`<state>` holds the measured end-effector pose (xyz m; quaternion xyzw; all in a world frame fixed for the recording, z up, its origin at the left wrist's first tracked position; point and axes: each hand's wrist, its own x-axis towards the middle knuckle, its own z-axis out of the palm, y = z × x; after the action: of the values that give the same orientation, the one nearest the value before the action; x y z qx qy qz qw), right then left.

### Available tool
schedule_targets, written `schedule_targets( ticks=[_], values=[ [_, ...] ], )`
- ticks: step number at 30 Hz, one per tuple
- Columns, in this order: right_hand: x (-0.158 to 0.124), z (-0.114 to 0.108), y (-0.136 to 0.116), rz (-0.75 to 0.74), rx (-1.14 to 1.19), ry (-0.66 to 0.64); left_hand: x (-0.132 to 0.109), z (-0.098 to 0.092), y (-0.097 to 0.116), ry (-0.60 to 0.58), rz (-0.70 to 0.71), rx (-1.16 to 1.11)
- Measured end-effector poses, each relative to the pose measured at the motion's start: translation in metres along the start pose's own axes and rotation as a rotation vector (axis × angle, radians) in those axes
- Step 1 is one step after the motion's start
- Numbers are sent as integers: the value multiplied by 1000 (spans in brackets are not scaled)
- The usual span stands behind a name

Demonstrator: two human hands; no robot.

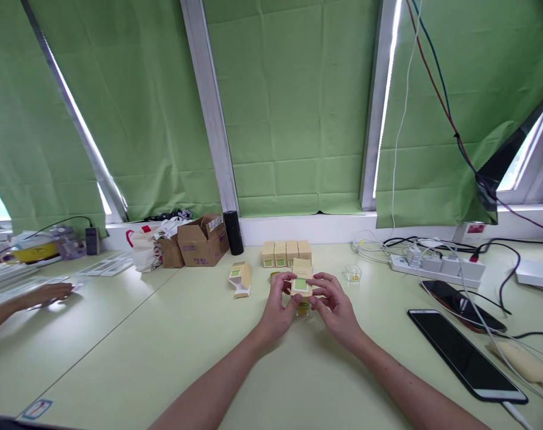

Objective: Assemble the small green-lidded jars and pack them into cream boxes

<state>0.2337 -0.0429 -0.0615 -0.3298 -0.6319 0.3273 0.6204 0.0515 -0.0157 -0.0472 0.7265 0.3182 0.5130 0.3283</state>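
Note:
Between my two hands is a small tan paper box (302, 272) with a green label window on its front. My left hand (279, 301) grips its left side, and my right hand (332, 300) has its fingers on the right side. Just under the box a small clear jar (303, 309) with yellow-green contents shows near my thumbs. Partly hidden behind my left fingers lies a small green item (274, 275). Farther back stands a row of several matching tan boxes (286, 254). To the left rests an opened tan box (240, 279), and to the right a small clear dish (352, 273) with something yellow in it.
A brown carton (203, 242), a black cylinder (233, 232) and a cloth bag (145, 248) stand by the wall. At right are a power strip (437, 270), two phones, a large one (466, 352) nearest, and loose cables. Another person's hand (52, 294) works at far left.

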Motion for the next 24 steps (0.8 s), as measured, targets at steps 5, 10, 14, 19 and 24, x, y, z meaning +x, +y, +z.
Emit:
schedule_targets(
  ticks=[5,10,14,19,24],
  values=[
    [0,0,0,2,-9,7,1,0,1,20,-5,15],
    [0,0,-1,2,-19,12,1,1,2,28,-8,7],
    [0,1,-2,2,-23,14,1,1,2,30,-14,3],
    [0,1,-3,10,-23,13,2,1,2,32,-4,10],
    [0,1,-2,5,-26,14,2,1,1,34,1,23]
  ],
)
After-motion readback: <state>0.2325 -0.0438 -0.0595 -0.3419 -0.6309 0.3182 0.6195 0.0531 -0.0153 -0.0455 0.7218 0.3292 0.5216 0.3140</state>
